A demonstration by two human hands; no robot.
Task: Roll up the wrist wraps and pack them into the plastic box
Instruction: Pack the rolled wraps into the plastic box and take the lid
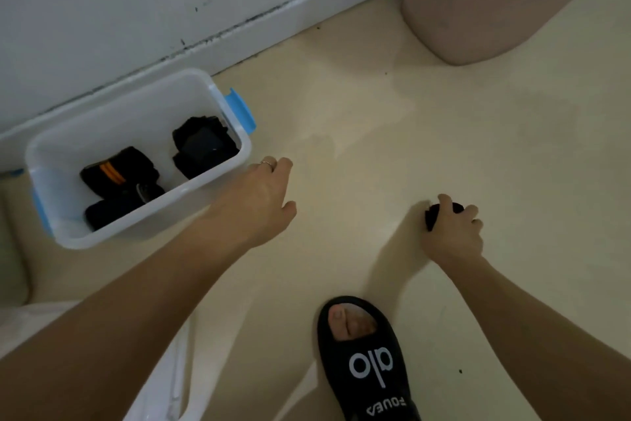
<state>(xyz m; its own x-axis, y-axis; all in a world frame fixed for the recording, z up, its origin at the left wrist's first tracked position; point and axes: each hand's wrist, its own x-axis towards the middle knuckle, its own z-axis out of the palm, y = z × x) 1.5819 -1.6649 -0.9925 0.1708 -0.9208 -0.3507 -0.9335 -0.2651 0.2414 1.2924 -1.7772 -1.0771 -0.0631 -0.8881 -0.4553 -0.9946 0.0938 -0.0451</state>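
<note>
Your right hand [452, 233] grips black rolled wrist wrap [433, 216] against cream floor [375, 120], well right of plastic box [218, 178]; box white, blue latches [240, 110], against wall; inside: roll with orange stripes [116, 171], black rolls beside it, dark bundle [203, 144] at right end; your left hand [264, 195] just beside box's near corner, fingers loosely bent, holding nothing; black slide sandal [367, 362] on your foot below; pink bin [495, 1] top right

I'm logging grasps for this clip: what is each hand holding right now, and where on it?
The right hand grips a rolled black wrist wrap from above, fingers curled over its top. The left hand holds nothing.
</note>
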